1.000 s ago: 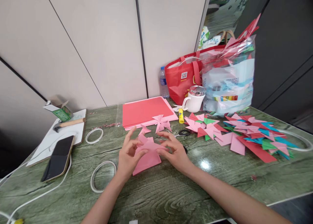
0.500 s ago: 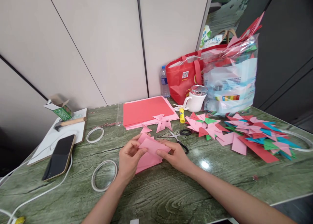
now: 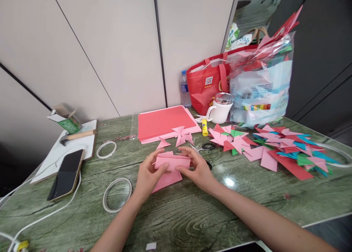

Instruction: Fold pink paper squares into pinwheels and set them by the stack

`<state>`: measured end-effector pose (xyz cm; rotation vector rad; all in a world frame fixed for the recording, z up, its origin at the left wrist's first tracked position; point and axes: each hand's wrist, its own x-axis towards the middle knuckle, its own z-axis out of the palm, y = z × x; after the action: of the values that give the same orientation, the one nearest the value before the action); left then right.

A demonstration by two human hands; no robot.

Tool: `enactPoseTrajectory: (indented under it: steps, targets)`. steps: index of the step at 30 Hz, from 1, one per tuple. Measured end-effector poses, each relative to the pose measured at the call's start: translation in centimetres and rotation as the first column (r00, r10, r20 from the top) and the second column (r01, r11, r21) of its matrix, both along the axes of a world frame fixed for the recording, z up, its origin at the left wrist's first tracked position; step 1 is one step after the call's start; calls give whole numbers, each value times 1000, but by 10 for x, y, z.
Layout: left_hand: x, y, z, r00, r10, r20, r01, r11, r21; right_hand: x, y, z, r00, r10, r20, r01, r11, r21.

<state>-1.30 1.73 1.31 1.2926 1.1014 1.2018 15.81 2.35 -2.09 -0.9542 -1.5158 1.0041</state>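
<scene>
Fingers (image 3: 161, 170) of left hand (image 3: 147, 175) and right hand (image 3: 202, 173): pinched on the folded pink paper (image 3: 173, 162), one side each | place: held over a pink sheet (image 3: 169, 180), above the tabletop (image 3: 198, 219) | feel: probably light, bendy, easily creased; best gripped softly by its edges

Fairly bright, even light covers the scene; a white glare spot shines on the green tabletop (image 3: 198, 219), highlights streak the clear plastic bag (image 3: 262, 88), and wide-angle distortion stretches the edges.
</scene>
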Motion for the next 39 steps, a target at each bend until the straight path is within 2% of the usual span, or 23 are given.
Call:
enactPoseTrajectory:
  steps: [6, 11, 17, 28, 39]
  targets:
    - [-3, 3, -4, 997, -21, -70, 22, 1000, 13, 1, 1, -2, 997, -5, 73, 4, 1000, 18]
    - [-4, 2, -5, 999, -34, -17, 33, 999, -32, 0, 0, -3, 998, -5, 67, 5, 1000, 3]
    - [-5, 3, -6, 998, 39, -51, -40, 999, -19, 0, 1, -3, 995, -12, 103, 11, 1000, 10]
    - [-5, 4, -11, 996, 51, 69, -44, 994, -104, 0, 1, -1, 991, -27, 132, 28, 1000, -8]
    - [-3, 2, -10, 994, 56, 95, -42, 988, -150, 0, 2, -3, 994, -5, 112, 7, 1000, -14]
